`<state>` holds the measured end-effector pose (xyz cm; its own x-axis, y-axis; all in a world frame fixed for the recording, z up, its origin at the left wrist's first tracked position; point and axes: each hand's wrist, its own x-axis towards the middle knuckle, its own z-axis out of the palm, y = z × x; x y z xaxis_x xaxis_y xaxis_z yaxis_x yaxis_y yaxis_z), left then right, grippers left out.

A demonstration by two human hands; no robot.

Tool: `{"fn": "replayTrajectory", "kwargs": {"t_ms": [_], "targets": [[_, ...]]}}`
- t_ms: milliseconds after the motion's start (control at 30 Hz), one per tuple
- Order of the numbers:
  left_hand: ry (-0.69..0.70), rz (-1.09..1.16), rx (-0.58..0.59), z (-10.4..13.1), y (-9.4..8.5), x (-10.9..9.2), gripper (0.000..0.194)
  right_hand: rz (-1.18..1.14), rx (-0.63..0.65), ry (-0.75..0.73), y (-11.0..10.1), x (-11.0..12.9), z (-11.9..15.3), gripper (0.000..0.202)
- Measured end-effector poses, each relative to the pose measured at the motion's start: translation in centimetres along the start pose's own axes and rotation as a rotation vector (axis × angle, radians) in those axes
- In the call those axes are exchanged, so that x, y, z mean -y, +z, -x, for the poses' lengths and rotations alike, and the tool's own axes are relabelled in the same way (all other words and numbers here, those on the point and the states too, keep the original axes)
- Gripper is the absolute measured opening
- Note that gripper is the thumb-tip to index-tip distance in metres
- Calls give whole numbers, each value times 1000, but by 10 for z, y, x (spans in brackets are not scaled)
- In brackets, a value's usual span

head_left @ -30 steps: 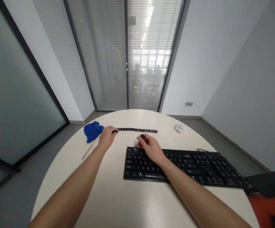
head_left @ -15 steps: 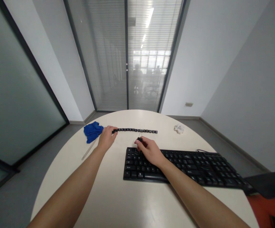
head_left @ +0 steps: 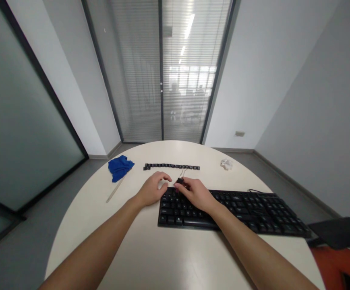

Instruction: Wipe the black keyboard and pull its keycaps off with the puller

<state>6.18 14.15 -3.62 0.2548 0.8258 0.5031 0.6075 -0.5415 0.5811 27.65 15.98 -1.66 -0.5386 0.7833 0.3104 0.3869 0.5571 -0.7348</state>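
Observation:
A black keyboard (head_left: 238, 213) lies on the round pale table (head_left: 126, 249), with several keycaps off its upper left part. My right hand (head_left: 197, 194) is over its upper left, fingers closed on a small black-handled tool (head_left: 180, 181) whose thin wire loops (head_left: 183, 172) point away from me. My left hand (head_left: 154, 188) is beside the keyboard's left edge, thumb and fingers apart with nothing between them. Beyond both hands, a row of small black keycaps (head_left: 168, 165) runs across the table, with a short second row at its left end.
At the left lie a crumpled blue cloth (head_left: 119, 167) and a thin pale stick (head_left: 114, 191). A crumpled white tissue (head_left: 226, 164) is at the far right. A black and red chair (head_left: 340, 233) stands by the table's right edge.
My left hand has left the keycap row's left end and moved right and nearer, to the keyboard, its fingers now apart. My right hand has shifted slightly right and nearer with the tool.

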Motion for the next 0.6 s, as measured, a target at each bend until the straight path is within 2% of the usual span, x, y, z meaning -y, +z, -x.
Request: {"fn": "replayTrajectory", "kwargs": {"t_ms": [100,233,467,533,600], "targets": [[23,77,91,4,3,-12,19,-73,0,52,2,-6,-3,33],[6,119,185,4,3,-16,18,-135,19,47,2,-9,-4,34],[-13,164,202,2,1,-9,24,207,65,-181,1,2,4,29],[-16,173,204,2,1,-8,24,256,54,-189,2,3,5,27],[-22,149,202,2,1,-8,24,260,3,-126,4,3,4,29]]}}
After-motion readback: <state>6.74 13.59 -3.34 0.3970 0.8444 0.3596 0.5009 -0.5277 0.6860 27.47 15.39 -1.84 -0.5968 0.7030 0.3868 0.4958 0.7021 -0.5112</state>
